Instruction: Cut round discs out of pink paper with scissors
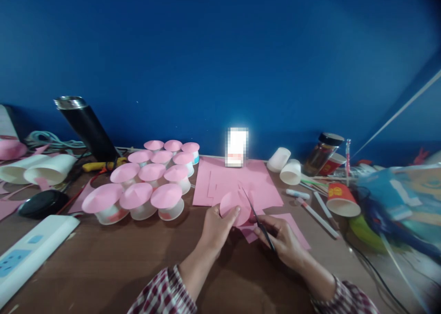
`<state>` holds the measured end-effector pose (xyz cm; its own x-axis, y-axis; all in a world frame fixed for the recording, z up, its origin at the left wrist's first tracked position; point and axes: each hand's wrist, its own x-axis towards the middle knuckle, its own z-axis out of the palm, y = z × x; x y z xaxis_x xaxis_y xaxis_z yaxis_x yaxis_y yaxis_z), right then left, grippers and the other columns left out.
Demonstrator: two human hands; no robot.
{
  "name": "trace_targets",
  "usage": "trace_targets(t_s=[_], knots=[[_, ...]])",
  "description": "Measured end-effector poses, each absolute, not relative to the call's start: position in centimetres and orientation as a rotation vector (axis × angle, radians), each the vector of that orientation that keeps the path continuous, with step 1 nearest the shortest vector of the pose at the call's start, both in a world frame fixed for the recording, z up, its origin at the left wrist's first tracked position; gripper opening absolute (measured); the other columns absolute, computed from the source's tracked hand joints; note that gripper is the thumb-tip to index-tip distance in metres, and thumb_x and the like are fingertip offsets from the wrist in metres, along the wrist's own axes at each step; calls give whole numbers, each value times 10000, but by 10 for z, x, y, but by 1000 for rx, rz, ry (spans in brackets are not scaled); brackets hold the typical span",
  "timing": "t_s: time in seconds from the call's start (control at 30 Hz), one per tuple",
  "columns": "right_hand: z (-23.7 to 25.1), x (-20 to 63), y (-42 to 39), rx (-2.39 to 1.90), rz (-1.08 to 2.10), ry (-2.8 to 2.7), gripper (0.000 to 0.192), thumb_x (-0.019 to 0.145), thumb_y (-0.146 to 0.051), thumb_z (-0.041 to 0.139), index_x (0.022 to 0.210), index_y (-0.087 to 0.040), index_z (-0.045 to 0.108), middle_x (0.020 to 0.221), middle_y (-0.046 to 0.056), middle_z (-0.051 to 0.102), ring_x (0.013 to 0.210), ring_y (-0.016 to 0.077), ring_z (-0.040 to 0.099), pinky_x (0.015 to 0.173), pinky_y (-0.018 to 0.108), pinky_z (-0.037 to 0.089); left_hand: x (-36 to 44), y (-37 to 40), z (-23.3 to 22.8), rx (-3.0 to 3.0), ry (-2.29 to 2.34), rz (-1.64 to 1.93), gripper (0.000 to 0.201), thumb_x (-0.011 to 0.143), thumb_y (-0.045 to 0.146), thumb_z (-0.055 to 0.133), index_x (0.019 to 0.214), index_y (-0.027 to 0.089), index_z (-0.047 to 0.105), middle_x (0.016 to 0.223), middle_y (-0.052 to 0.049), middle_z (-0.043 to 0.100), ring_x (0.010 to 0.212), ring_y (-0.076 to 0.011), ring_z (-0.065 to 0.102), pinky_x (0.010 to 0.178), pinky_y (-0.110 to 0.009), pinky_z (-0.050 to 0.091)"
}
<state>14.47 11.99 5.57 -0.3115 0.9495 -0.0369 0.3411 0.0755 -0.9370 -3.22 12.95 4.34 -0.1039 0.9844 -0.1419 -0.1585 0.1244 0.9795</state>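
At the middle of the table (103,268), just in front of the person, a cutting step looks to be in hand: the left hand (217,227) pinches a pink paper disc (234,206) by its near edge, thumb on top and fingers curled beneath, holding it tilted up just above the table. The right hand (280,238) is closed around the handles of a pair of scissors (255,213), whose thin dark blades point up and away toward the disc and meet its right side; whether the blades are parted or closed is too small to tell. Both hands are therefore grasping, neither loose. Under and behind the disc lie flat pink paper sheets (248,181), with an offcut beside the right hand. To the left stands a cluster of white cups capped with pink paper cones (151,185), well apart from the hands. My reading is that the disc is being slit or trimmed, and the next move would call for the left hand to keep the paper taut and turn it steadily while the blades follow a straight line without tearing the thin sheet. On the right lie marker pens (319,217), a red paper cup (341,198) on its side and a jar (322,154).
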Motion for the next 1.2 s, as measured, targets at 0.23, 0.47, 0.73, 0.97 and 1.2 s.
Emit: trace_targets(t_s=[0.23, 0.47, 0.73, 0.97, 1.2], knots=[[56, 144, 119, -1269, 1240, -1727, 315, 794, -355, 622, 977, -99, 643, 641, -8, 503, 531, 102, 397, 466, 202, 325, -32, 130, 45, 917, 1274, 1271, 335, 688, 412, 695, 789, 93, 697, 702, -76, 691, 602, -156, 592, 551, -230, 460], [57, 145, 119, -1277, 1230, -1750, 311, 812, -376, 599, 970, -114, 648, 602, -20, 480, 505, 101, 380, 447, 199, 316, -32, 129, 44, 928, 1248, 1281, 343, 697, 424, 683, 785, 93, 698, 699, -79, 685, 607, -156, 586, 542, -223, 449], [56, 144, 120, -1269, 1258, -1740, 313, 822, -383, 595, 983, -117, 636, 650, -11, 506, 545, 108, 422, 484, 202, 355, -33, 131, 41, 960, 1262, 1246, 383, 692, 435, 682, 843, 85, 705, 791, -123, 714, 711, -223, 638, 599, -263, 481], [58, 144, 120, -1259, 1298, -1709, 315, 806, -410, 606, 943, -127, 631, 650, -10, 506, 540, 105, 427, 464, 191, 350, -34, 131, 41, 988, 1209, 1236, 391, 708, 420, 672, 906, 84, 702, 826, -120, 723, 785, -254, 658, 659, -287, 501], [64, 142, 119, -1278, 1290, -1710, 354, 790, -443, 607, 944, -127, 642, 614, -12, 504, 521, 111, 428, 468, 209, 355, -33, 131, 42, 979, 1216, 1235, 391, 702, 418, 678, 894, 78, 702, 815, -122, 723, 766, -249, 663, 646, -287, 506]])
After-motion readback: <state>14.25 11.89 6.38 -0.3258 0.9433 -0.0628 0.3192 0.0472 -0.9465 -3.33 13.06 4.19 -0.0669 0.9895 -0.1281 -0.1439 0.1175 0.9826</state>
